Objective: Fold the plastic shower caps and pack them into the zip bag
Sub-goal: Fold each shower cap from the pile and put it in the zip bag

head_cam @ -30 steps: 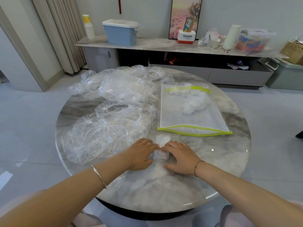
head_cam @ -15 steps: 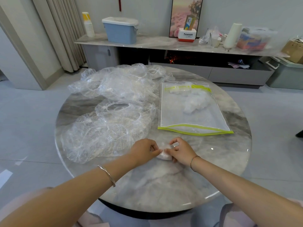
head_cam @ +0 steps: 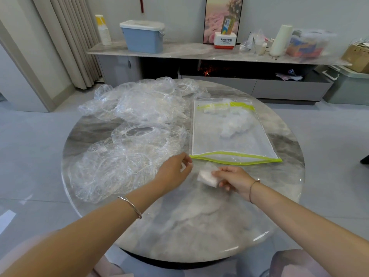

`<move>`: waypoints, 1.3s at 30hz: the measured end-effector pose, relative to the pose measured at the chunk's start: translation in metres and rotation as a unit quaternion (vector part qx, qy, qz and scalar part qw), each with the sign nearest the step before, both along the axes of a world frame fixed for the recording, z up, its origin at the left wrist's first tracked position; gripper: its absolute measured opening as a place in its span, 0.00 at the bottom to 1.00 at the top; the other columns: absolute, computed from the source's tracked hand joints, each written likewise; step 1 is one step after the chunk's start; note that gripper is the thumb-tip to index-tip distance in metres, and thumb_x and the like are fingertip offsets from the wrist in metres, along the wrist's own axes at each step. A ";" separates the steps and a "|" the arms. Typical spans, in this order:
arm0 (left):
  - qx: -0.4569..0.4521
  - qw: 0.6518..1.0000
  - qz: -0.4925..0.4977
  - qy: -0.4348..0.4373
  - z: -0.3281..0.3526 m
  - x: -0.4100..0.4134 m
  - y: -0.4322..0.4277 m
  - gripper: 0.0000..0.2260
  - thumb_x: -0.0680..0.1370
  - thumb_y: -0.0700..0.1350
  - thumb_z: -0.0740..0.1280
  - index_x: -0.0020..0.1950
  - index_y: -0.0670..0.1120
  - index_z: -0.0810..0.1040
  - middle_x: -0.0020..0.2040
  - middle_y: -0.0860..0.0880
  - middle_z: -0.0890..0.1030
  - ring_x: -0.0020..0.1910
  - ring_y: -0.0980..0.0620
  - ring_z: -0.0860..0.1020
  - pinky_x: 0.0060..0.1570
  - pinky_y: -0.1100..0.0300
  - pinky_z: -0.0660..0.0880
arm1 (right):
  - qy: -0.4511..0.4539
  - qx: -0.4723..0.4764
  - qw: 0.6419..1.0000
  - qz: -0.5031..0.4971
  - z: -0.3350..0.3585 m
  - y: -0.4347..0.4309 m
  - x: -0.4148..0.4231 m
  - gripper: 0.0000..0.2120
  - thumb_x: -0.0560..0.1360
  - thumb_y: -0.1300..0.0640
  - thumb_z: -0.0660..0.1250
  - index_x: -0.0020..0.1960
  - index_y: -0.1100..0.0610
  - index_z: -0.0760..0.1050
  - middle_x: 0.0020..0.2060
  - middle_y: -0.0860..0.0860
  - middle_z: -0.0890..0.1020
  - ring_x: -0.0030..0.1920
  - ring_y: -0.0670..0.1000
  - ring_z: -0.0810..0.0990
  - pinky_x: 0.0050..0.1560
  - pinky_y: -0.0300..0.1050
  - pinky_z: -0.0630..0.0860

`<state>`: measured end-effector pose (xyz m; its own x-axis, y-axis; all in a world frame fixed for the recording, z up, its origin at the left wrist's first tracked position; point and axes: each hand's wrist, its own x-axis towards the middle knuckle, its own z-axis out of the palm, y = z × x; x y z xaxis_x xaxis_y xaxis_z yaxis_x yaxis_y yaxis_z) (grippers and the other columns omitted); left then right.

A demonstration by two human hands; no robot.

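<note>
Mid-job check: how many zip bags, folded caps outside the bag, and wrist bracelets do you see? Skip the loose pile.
Zip bag: 1
Folded shower cap, pinched by the right hand: 1
Bracelets: 2, left-wrist bracelet and right-wrist bracelet
Total: 4

Place: I read a home living room.
Signs: low console [head_cam: 189, 51] and framed picture [head_cam: 217, 15] at 12 o'clock, curtain [head_cam: 75, 41] at 10.
</note>
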<state>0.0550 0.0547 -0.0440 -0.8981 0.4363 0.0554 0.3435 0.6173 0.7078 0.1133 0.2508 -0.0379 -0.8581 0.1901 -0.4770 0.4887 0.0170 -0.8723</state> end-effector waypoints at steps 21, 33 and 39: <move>-0.017 0.984 0.039 0.175 0.048 -0.055 0.095 0.09 0.80 0.51 0.62 0.49 0.45 0.74 0.49 0.47 0.79 0.48 0.47 0.77 0.42 0.54 0.72 | 0.224 0.089 0.963 -0.123 0.027 0.053 -0.002 0.13 0.70 0.73 0.68 0.37 0.57 0.71 0.36 0.55 0.78 0.32 0.43 0.80 0.36 0.30 0.75; 0.103 0.988 0.052 0.106 0.078 -0.048 0.087 0.10 0.80 0.50 0.61 0.43 0.46 0.70 0.43 0.51 0.80 0.46 0.50 0.78 0.44 0.51 0.75 | 0.067 0.573 0.785 0.226 0.001 0.053 -0.081 0.21 0.81 0.52 0.54 0.71 0.56 0.62 0.73 0.54 0.62 0.70 0.55 0.64 0.64 0.45 0.63; 0.111 0.988 0.059 0.092 0.071 -0.049 0.087 0.11 0.80 0.50 0.61 0.43 0.45 0.71 0.41 0.50 0.80 0.44 0.50 0.78 0.44 0.48 0.75 | -0.052 0.600 0.766 0.224 -0.012 0.057 -0.102 0.26 0.81 0.41 0.41 0.77 0.45 0.43 0.77 0.47 0.43 0.75 0.58 0.37 0.74 0.55 0.41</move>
<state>0.0056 0.1416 0.0266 -0.9077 0.2886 0.3046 0.4140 0.4976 0.7623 0.0112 0.3076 -0.0499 -0.9346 0.2427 -0.2599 0.2648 0.9629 -0.0529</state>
